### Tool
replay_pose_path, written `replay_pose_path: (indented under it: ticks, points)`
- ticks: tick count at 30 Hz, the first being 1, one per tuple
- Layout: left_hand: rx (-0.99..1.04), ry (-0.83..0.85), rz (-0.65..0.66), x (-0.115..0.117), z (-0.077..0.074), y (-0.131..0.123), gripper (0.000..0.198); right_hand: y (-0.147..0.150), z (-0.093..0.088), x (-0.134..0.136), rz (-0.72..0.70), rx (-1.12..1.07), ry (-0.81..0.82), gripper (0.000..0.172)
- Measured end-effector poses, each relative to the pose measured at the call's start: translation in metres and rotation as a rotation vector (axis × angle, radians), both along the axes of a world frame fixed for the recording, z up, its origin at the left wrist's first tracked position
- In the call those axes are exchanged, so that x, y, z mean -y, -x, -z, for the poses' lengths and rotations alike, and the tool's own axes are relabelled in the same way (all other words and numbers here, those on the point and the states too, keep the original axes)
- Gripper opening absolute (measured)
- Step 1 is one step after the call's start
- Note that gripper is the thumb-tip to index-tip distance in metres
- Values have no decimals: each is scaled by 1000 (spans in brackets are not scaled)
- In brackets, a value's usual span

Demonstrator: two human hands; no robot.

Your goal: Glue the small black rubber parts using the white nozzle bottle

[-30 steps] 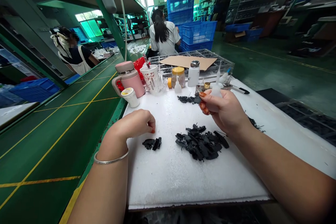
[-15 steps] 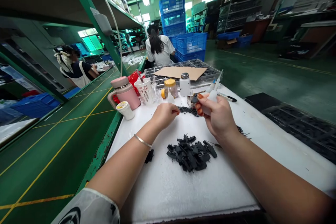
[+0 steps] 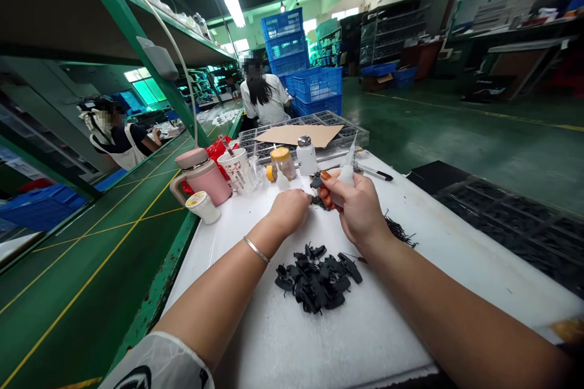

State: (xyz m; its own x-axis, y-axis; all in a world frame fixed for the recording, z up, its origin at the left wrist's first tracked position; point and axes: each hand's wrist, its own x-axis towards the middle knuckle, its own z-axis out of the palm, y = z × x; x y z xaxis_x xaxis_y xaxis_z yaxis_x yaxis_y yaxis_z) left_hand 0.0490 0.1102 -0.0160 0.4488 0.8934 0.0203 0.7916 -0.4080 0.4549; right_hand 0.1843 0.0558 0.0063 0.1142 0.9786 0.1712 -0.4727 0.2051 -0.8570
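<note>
Along the green workbench [image 3: 91,267], a seated person in an apron [image 3: 121,143] works at the far left, and a person in a white shirt [image 3: 264,100] sits ahead before stacked blue plastic crates [image 3: 314,85]. On the white foam sheet [image 3: 274,340], a pink insulated mug [image 3: 203,179], a small white jar [image 3: 203,206], a printed white cup [image 3: 237,170], an amber jar with a yellow lid [image 3: 283,163] and a white bottle with a metal cap [image 3: 306,157] stand in a row at the far edge.

The left hand [image 3: 289,211], with a metal bangle [image 3: 255,249] on its wrist, is curled with the fingers turned down beside a small patch of fine black bits [image 3: 319,202]; the fingertips are hidden, so I cannot tell whether they pinch anything. The right hand [image 3: 353,209] wraps a white squeeze bottle [image 3: 347,167], its nozzle pointing up, and a small black piece [image 3: 316,181] sits at the fingertips.

A large heap of black pieces [image 3: 317,282] lies uncleared in front of both hands, with no other heap that size on the sheet. Further right lies a thin tuft of black strands [image 3: 399,232], and beyond the sheet's edge sits a black tray [image 3: 502,219].
</note>
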Motion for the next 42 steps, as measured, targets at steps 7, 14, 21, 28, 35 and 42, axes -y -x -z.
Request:
replay_pose_path:
  ticks: [7,14,21,28,35,42]
  points:
    - [176,7,-130,16,-8,36,9,-1,-1,-1,8,37,5,17]
    - [985,405,-319,66,-20,66,27,12,5,11,-259,320,-100,29]
    - [1368,575,-335,86,-5,75,18,25,9,26,-436,456,-129,31]
    - [1544,688,-271,87,4,79,22,25,10,28,-414,500,-154,29]
    - [1599,746,-224,91,6,76,31,26,9,32,-406,519,-181,31]
    - [1600,728,-207,92,9,78,31,29,9,34,-422,526,-177,32]
